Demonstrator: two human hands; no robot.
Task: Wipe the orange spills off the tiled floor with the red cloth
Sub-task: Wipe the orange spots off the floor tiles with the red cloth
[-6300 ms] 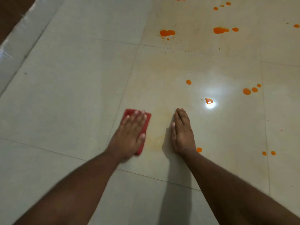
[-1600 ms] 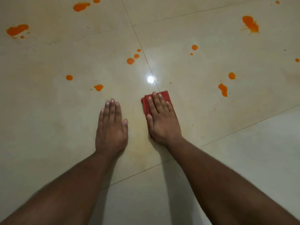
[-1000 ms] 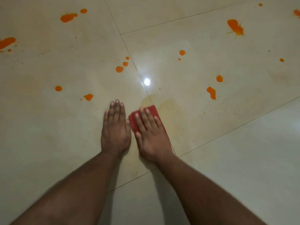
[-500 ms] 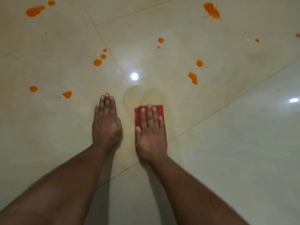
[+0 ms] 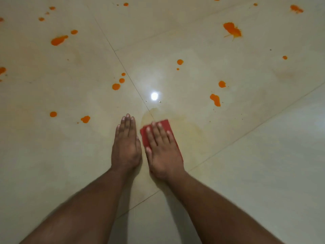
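Seen from a head-worn camera, a person leans over a glossy cream tiled floor (image 5: pixel 263 173) with both bare forearms reaching forward. At far left, orange spills (image 5: pixel 59 40) dot the tiles, with smaller drops (image 5: pixel 85 119) nearer the left hand (image 5: pixel 127 147). That hand lies flat and open, palm down on the bare tile, fingers straight and held together, holding nothing. Just beside it, almost touching at the thumb side, the right hand (image 5: pixel 162 150) is also spread open, palm down, fingers slightly apart, pressing on the folded red cloth (image 5: pixel 165 124). The cloth lies flat on the floor under the palm and fingers, its far edge and right side showing past the fingertips, close to a grout line (image 5: pixel 123 66). A faint yellowish smear (image 5: pixel 191 129) spreads ahead and right of the cloth. A bright light reflection (image 5: pixel 154 96) glints beyond the hands. Farther right, more orange blots (image 5: pixel 215 100) and a larger splash (image 5: pixel 232 30) mark the tiles.
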